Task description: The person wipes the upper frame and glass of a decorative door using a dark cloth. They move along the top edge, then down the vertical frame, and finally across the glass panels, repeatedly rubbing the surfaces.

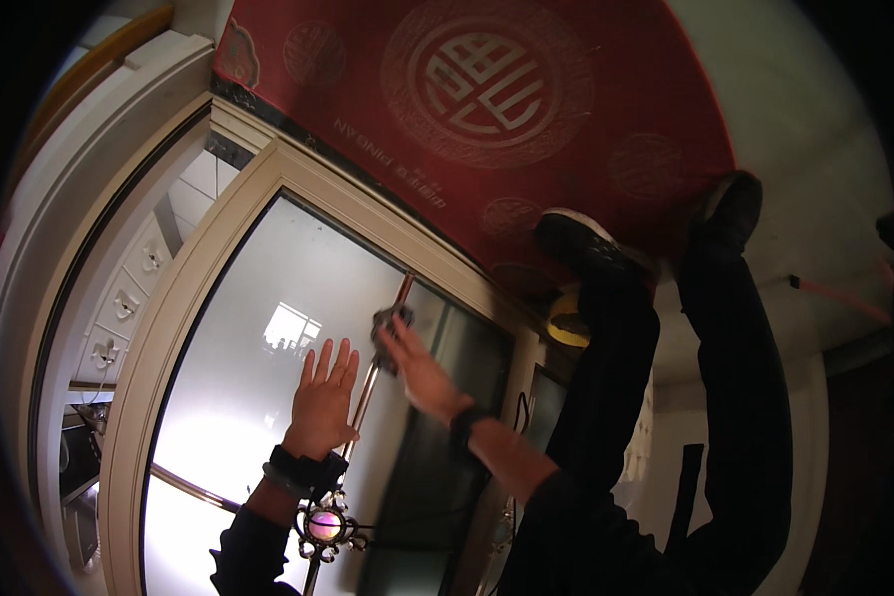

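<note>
A framed glass sliding door (268, 253) with metal trim bars stands before me. My left hand (323, 410) lies flat against the glass, fingers spread, holding nothing. Higher and to its right, my right hand (421, 369) presses a dark, crumpled cloth (391, 328) onto the vertical metal bar (366, 384); part of the cloth is hidden by the fingers. Below my left hand, an ornate metal medallion with a shiny round centre (325, 524) sits where the bars cross. Dark bands are on both wrists.
A red mat (328, 97) with patterns and writing lies along the door's foot, under my shoes (581, 235). A yellow round object (568, 320) is beside my leg. White drawers (123, 302) show through the gap at left. A second door panel stands at right.
</note>
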Demonstrator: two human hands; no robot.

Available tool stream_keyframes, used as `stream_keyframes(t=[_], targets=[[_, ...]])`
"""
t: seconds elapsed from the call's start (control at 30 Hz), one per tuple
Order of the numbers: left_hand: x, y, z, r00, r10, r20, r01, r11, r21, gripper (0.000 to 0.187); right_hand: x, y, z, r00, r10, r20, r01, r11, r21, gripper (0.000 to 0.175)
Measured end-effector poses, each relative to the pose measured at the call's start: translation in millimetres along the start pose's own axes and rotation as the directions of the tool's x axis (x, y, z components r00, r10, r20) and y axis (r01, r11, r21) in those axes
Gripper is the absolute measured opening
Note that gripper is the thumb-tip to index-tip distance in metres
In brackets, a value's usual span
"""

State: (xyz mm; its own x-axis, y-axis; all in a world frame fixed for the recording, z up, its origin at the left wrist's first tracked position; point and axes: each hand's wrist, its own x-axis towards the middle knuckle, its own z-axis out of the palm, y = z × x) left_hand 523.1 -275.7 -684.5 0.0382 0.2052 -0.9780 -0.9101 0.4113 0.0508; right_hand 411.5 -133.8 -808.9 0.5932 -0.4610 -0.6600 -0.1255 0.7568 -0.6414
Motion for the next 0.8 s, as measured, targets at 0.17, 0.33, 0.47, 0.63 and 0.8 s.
stream_keyframes(t=[0.17,0.33,0.47,0.63,0.8], targets=[[0.2,-0.7,-1.3,1.0,0.01,-0.019,-0.012,0.994,-0.106,0.119,46.0,29.7,-13.3,0.965,0.243,-0.098,-0.249,0.967,-0.058,0.066],[2.3,3.9,-5.3,1.0,-0.005,-0.007,0.005,0.994,-0.105,0.12,57.8,-5.3,7.2,0.998,-0.06,-0.016,0.061,0.998,0.036,0.07],[3.4,5.3,-7.8,1.0,-0.009,-0.016,0.008,0.995,-0.104,0.122,48.1,15.0,-13.4,0.993,0.108,-0.048,-0.108,0.994,0.002,0.065],[6.3,4.9,-7.4,1.0,-0.015,0.021,0.017,0.995,-0.098,0.125,7.7,84.0,-12.3,0.905,0.413,-0.104,-0.416,0.909,-0.009,0.057],[5.2,3.4,-9.8,0.999,-0.01,0.038,0.013,0.995,-0.096,0.126,-1.0,108.1,4.1,0.867,0.419,-0.268,-0.437,0.9,-0.006,0.046]])
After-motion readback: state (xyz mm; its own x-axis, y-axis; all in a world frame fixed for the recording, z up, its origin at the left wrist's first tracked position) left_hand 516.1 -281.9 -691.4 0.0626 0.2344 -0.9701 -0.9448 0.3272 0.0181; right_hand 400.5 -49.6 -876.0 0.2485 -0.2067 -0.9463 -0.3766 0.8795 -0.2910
